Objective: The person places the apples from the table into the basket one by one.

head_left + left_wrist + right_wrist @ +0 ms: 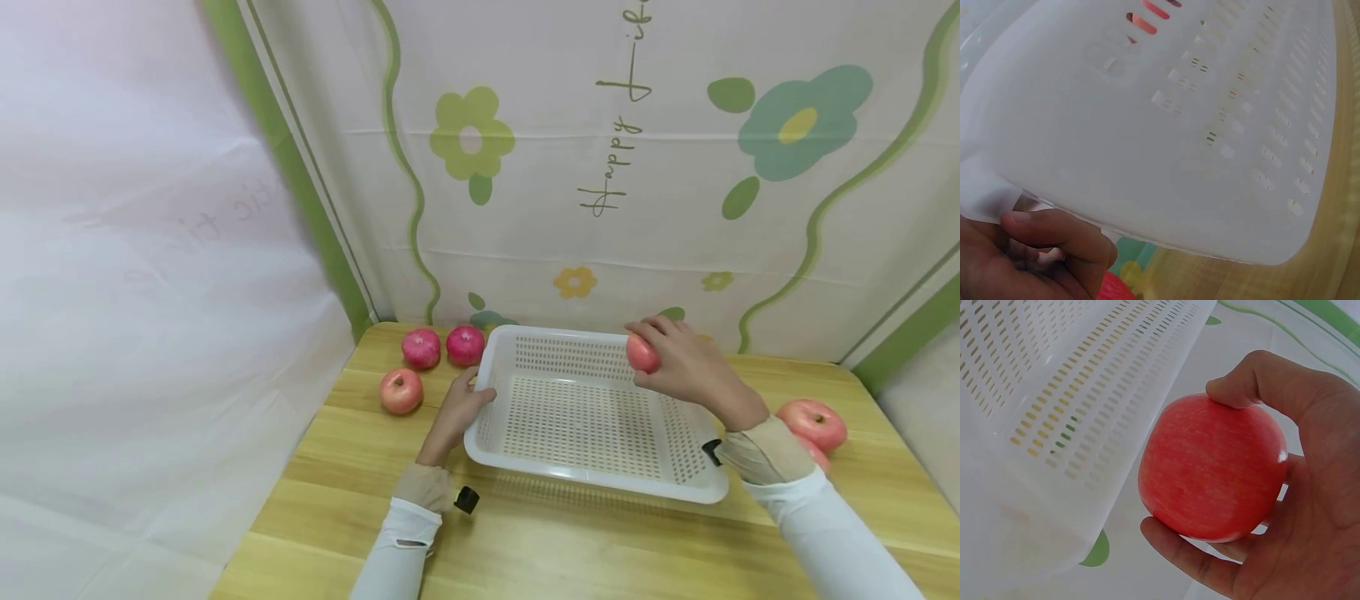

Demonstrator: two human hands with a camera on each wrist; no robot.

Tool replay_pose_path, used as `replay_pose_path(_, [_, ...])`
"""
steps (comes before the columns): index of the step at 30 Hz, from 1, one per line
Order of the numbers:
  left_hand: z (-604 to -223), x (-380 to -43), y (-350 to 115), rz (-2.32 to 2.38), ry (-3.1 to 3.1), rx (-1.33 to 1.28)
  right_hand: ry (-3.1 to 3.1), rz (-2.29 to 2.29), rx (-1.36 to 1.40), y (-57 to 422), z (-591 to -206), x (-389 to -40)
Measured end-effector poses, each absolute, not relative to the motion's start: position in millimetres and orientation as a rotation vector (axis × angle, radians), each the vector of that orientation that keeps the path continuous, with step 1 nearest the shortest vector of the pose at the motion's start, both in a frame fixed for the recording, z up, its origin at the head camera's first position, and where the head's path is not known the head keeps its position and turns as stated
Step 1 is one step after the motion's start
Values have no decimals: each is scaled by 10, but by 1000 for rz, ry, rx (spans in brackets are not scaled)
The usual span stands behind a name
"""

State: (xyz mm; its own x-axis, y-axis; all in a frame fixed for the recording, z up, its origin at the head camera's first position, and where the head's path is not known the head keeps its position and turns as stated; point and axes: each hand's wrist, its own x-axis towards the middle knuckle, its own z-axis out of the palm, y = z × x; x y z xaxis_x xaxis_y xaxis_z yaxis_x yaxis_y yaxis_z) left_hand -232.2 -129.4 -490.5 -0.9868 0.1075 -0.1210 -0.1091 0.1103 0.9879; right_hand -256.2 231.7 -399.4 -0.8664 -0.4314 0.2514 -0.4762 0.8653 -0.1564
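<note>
Head view, far right: the lower pinkish-red round apple point(817, 457)'s partly blocked by the white-sleeved right arm point(821, 525). Faint grey lettering point(243, 207) at left's too washed out to read. Left wrist view chops the bare left hand point(1066, 239) at lower left, and the red bits point(1140, 24) behind the white slotted plastic basket point(1122, 144) up top? Can't tell.

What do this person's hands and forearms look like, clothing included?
The left hand and right hand are ungloved. The left sleeve and right sleeve are white, with beige bands at the wrists. A small black piece shows beside each wrist.
</note>
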Motion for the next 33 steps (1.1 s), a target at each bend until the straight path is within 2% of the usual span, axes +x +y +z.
replay_pose_path(33, [-4917,-2345,-1290,1963,2235,-34,-2835,370,763,2099,-4053,-2607])
